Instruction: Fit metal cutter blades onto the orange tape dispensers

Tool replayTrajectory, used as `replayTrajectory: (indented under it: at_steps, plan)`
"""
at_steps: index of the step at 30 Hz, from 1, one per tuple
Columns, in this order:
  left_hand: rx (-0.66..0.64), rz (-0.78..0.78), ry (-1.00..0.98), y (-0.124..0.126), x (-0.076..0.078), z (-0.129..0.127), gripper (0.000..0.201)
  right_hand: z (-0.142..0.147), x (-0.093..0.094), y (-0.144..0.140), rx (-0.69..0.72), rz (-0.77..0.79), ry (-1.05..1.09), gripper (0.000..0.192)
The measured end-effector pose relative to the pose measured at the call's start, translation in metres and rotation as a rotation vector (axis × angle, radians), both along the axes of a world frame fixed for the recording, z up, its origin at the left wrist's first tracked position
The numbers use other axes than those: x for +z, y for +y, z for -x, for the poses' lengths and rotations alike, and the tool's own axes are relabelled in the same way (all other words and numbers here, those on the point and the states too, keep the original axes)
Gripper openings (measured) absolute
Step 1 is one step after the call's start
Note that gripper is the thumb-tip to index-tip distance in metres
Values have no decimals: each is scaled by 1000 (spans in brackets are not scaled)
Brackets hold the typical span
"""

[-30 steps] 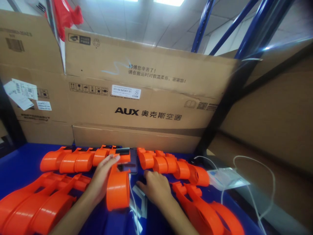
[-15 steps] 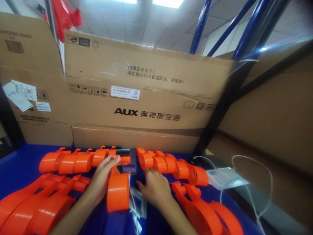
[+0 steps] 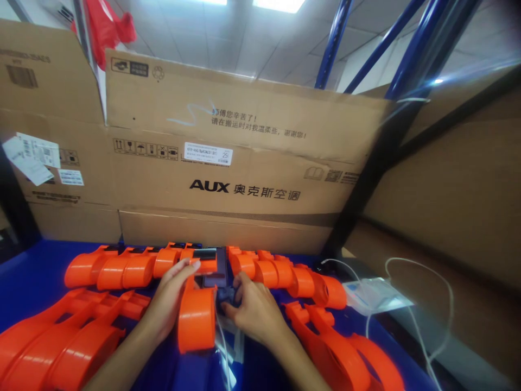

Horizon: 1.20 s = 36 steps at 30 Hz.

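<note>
My left hand (image 3: 169,301) lies on an orange plastic housing (image 3: 197,317) that stands on the blue table (image 3: 32,266), fingertips near its black top end. My right hand (image 3: 254,309) is just right of it, its fingers pinched around a small dark part (image 3: 226,296) beside the housing. A dark flat phone-like device (image 3: 215,273) lies right behind both hands.
Rows of orange housings lie left (image 3: 122,266) and right (image 3: 285,277), with more at the front left (image 3: 52,342) and front right (image 3: 350,358). Large cardboard boxes (image 3: 244,179) wall the back. A white adapter (image 3: 372,296) with cables sits at the right.
My right hand has moved up and left from the table and closed its fingers on the small dark part. My left hand stays on the housing.
</note>
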<state>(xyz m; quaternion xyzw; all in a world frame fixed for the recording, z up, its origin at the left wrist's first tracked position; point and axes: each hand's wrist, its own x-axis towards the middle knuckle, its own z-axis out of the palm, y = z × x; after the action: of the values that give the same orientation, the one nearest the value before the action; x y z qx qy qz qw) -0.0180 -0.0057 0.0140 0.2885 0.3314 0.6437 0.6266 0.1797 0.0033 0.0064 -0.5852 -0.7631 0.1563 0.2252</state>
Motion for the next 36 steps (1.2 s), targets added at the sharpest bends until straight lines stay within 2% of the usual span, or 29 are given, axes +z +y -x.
replayTrajectory:
  at_steps: [5, 7, 10, 13, 18, 21, 25, 30, 36]
  plan:
    - [-34, 27, 6, -1, 1, -3, 31, 5, -10, 8, 207, 187, 758, 40]
    - [-40, 35, 14, -2, 1, -3, 33, 7, -11, 9, 225, 211, 908, 42]
    - [-60, 11, 31, -5, 1, -4, 28, 10, -8, 9, 192, 149, 992, 41]
    - [-92, -13, 85, -5, 0, -5, 27, 12, -5, 8, 186, 57, 983, 33]
    - [-114, -87, 247, -2, -11, -7, 44, 13, -2, 2, 231, -61, 874, 34]
    - [-137, -165, 326, 0, -17, -7, 43, 12, -1, -3, 221, -108, 777, 35]
    - [-143, -231, 382, 0, -18, -7, 41, 12, -2, -8, 278, -136, 707, 35]
    - [-116, -272, 413, 2, -19, -7, 39, 12, -1, -11, 284, -189, 618, 11]
    - [-84, -280, 444, 3, -22, -7, 38, 8, 4, -14, 244, -277, 427, 9]
